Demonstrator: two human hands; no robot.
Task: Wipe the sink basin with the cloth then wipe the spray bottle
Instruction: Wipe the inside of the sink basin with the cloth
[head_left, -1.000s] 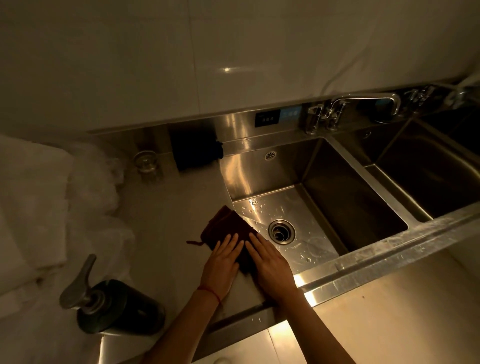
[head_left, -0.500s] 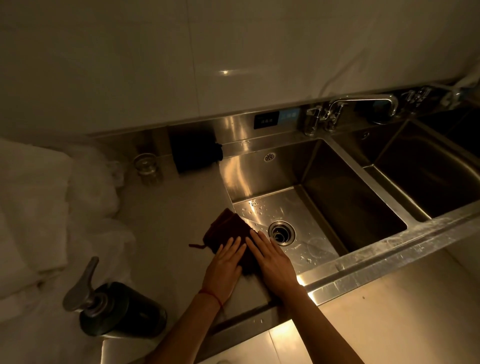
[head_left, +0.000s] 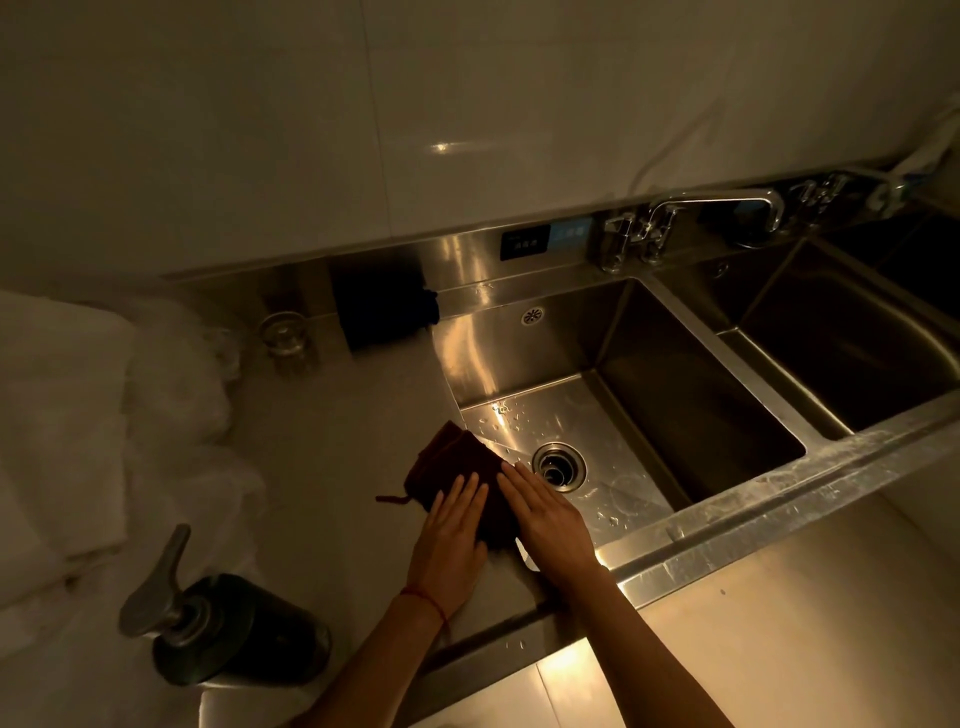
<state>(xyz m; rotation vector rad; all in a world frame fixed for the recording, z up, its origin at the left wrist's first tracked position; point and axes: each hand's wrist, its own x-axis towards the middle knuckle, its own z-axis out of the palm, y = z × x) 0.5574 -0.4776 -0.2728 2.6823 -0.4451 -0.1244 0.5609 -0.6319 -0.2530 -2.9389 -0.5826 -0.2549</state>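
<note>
**Barely begun: cloth at the basin's edge**

Seemingly early on, the dark cloth (head_left: 457, 470) lay over the sink basin (head_left: 613, 415) rim, pressed by flat-fingered left hand (head_left: 452, 535) and right hand (head_left: 550, 519). Droplets remained; the spray bottle (head_left: 228, 631) stood untouched on the counter (head_left: 322, 441).

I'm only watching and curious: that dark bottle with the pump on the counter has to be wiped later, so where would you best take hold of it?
Probably round the dark body of the spray bottle, coming from its right, where the left hand is nearest. The body is broad and round, and the grey pump handle juts up and left, so a grip there could press it.
</note>
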